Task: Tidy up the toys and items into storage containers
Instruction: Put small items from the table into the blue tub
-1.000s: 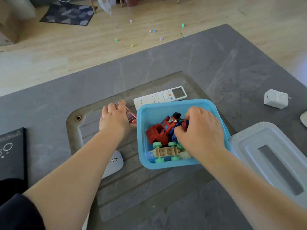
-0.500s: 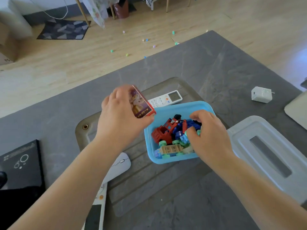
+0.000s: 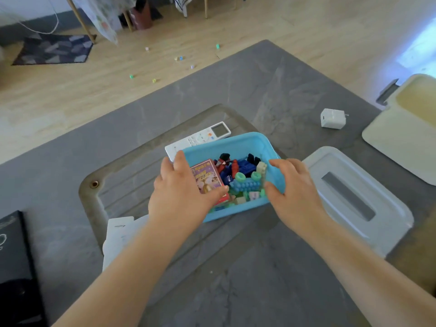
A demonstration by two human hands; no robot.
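Head cam: I see my left hand (image 3: 181, 192) curled round a small pink card box (image 3: 207, 179), thumb and fingers pinching it, box sitting inside the blue bin (image 3: 236, 142) on top of the toy bricks (image 3: 246, 185). Right hand (image 3: 292, 187) grips the bin's right wall, fingers bent over the rim. White remote (image 3: 200, 139) just behind bin, touching it.

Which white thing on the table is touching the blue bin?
The remote, lying behind the bin against its far rim. The charger sits apart, farther right.

Card box (image 3: 208, 179) tilted in blue bin (image 3: 238, 142) (atop bricks (image 3: 245, 185)).
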